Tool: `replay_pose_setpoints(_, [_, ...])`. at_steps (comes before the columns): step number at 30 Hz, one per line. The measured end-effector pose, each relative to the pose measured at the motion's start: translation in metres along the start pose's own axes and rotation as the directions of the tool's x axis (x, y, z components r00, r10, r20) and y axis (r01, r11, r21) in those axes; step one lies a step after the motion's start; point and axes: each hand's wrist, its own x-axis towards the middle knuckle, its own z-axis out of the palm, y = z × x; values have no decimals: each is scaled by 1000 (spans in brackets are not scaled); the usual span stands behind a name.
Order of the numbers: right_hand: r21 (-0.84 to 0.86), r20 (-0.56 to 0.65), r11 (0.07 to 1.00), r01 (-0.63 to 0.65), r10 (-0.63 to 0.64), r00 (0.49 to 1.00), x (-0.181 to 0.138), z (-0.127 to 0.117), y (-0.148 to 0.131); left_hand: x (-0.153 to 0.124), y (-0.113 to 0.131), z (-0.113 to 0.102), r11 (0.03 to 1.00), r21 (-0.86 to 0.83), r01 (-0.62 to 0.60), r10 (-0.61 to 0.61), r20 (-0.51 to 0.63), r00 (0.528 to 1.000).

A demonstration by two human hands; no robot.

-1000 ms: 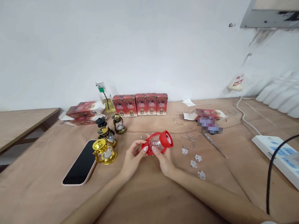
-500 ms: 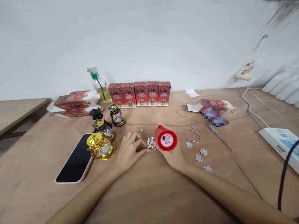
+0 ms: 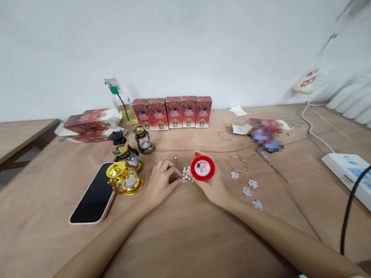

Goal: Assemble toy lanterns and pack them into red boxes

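My right hand [image 3: 215, 187] is wrapped round a small red lantern [image 3: 192, 167], its round base with a pale picture disc turned up towards me. My left hand [image 3: 162, 179] rests on the table with thumb and forefinger pinched at the near left edge of a small pile of button cells [image 3: 186, 176]. A single button cell [image 3: 175, 158] lies apart behind the pile. Left of my left hand stand a gold lantern [image 3: 128, 185], a black-and-gold lantern [image 3: 132, 160], a bronze lantern [image 3: 145, 144] and a partly hidden black lantern [image 3: 118, 137].
A phone [image 3: 92, 204] lies at left. Red boxes [image 3: 174, 113] line the wall beside a spray bottle [image 3: 126, 113]. At right are white plastic covers [image 3: 247, 191], bent wires [image 3: 242, 162], a screwdriver [image 3: 271, 164], an opened red box [image 3: 265, 125] and a power strip [image 3: 351, 176].
The view has shifted slightly. The red lantern's base has tilted and moved a little left in my right hand. My left fingers stay at the button cells.
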Motion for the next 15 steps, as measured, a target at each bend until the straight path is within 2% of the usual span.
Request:
replay_pose_setpoints(7, [-18,55,994,108,-107,993,2,-1,-3,-5,6,1,947,294,-127,142,-32,989])
replay_pose_setpoints(10, [-58,73,990,127,-122,990,2,-2,-4,-6,7,2,937,325,-131,159,-60,985])
replay_pose_setpoints(11, [-81,77,987,137,-131,988,2,-2,-4,-7,8,1,942,312,-127,165,-98,981])
replay_pose_setpoints(13, [-148,91,975,165,-153,984,2,-3,-5,-10,11,-3,964,244,-101,167,-265,950])
replay_pose_setpoints(15, [-219,119,954,204,-182,976,1,-3,-6,-14,18,-9,982,162,-93,161,-485,860])
